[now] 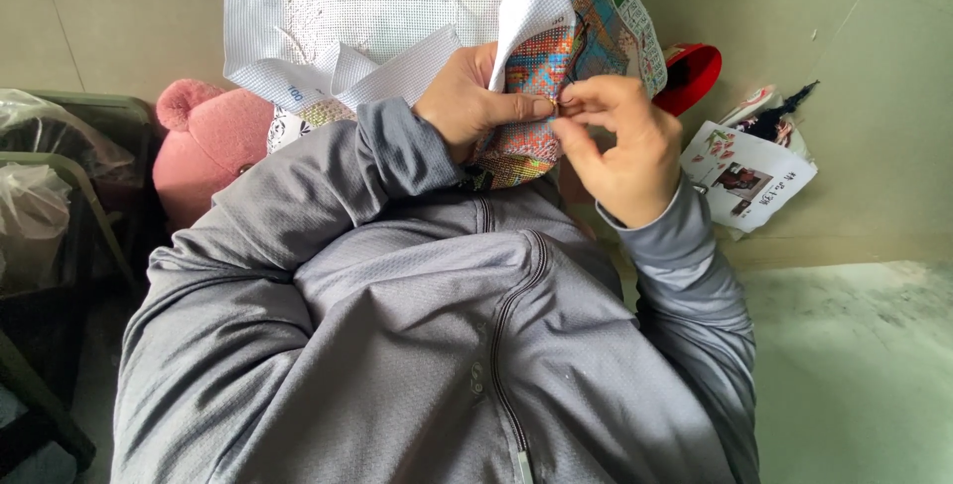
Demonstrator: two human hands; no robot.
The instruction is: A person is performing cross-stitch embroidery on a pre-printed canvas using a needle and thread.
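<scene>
**Fingertips pinched at the stitched patch**

Right fingers (pixel 581 97) drawn narrow, thumb and forefinger pinched together at the coloured stitching, too small to tell what sits between them. Right hand (pixel 620 146) curled just beside the left, fingertips almost touching. Left hand (pixel 476 97) closed on the folded cross-stitch canvas (pixel 397 7), thumb pressed flat across the stitched patch (pixel 541 62). Canvas held up before the chest, white unworked part draped upward and to the left. Grey zip jacket (pixel 437 345) filling the lower view. Pink plush toy (pixel 204 141) at the left, red container (pixel 690 72) and printed paper sheet (pixel 749 171) on the floor at the right
</scene>
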